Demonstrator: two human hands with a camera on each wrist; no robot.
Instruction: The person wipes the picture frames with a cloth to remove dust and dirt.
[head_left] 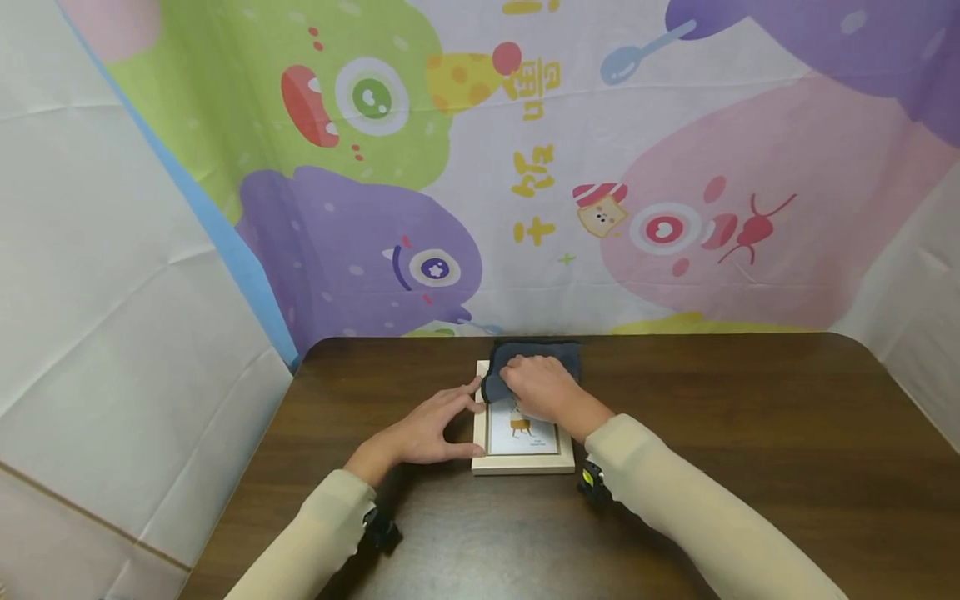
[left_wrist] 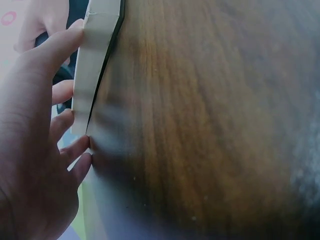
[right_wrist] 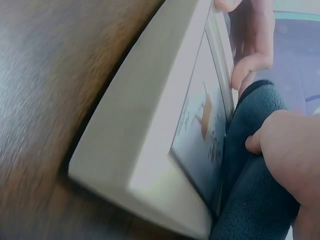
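Note:
A pale wooden picture frame [head_left: 525, 466] lies on the table, its picture of an orange-and-white figure [head_left: 521, 427] partly covered. My right hand [head_left: 543, 390] grips a dark blue-grey cloth [head_left: 536, 350] bunched under its fingers, on the upper part of the picture. In the right wrist view the plush cloth [right_wrist: 260, 195] lies against the picture surface, with the thumb side pressing into it. My left hand [head_left: 431, 429] rests along the left edge of the frame, thumb near the lower corner and fingers spread farther up. The left wrist view shows those fingertips [left_wrist: 79, 145] at the side of the frame [left_wrist: 92, 50].
The dark brown wooden table [head_left: 720, 450] extends on both sides of the frame. Behind its far edge hangs a curtain [head_left: 540, 283] with cartoon monsters. White sheeting [head_left: 135, 292] stands at the left, and more at the right.

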